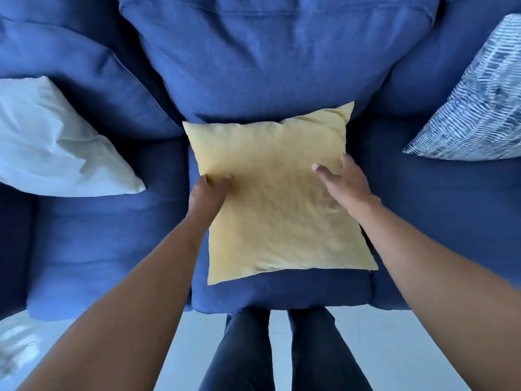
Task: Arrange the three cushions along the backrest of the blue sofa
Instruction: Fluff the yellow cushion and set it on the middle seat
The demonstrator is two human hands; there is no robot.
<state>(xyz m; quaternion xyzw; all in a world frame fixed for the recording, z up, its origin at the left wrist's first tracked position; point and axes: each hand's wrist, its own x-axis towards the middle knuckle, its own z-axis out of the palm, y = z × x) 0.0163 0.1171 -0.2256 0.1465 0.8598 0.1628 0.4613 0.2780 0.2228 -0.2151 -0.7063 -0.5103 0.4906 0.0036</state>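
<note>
- yellow cushion [279, 198] pretty much fills the middle seat, both hands on it, top edge touching the backrest [270, 66]
- open blue seat either side of it
- white cushion [50, 148] blocks the far left, leaning on the back
- patterned cushion [476, 105] takes up the far right
- backrest above the yellow one is bare

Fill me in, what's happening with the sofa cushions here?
A person stands at the blue sofa with both hands on the yellow cushion, which lies on the middle seat with its far edge at the backrest. The left hand pinches its left edge; the right hand grips its right side. The white cushion leans at the left and the blue-and-white patterned cushion at the right, both already against the backrest.
</note>
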